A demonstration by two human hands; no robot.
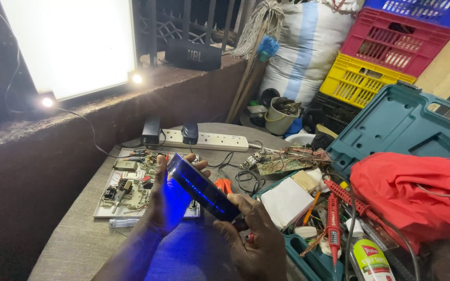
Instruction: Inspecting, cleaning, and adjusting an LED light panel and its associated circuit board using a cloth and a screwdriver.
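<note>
I am watching my right hand [259,237] gripping the near end of a dark, oblong device [202,188] that is glowing blue along its face. My left hand [169,196] is cupping the far end from below, fingers curled over its top edge, blue light spilling onto the palm. The device is hanging tilted above the cloth-covered surface [74,244]. Just beyond it a white tray of circuit boards [126,190] is lying. Further back, a white power strip [204,139] is sitting near the wall, and red cloth [412,190] is resting on the right.
</note>
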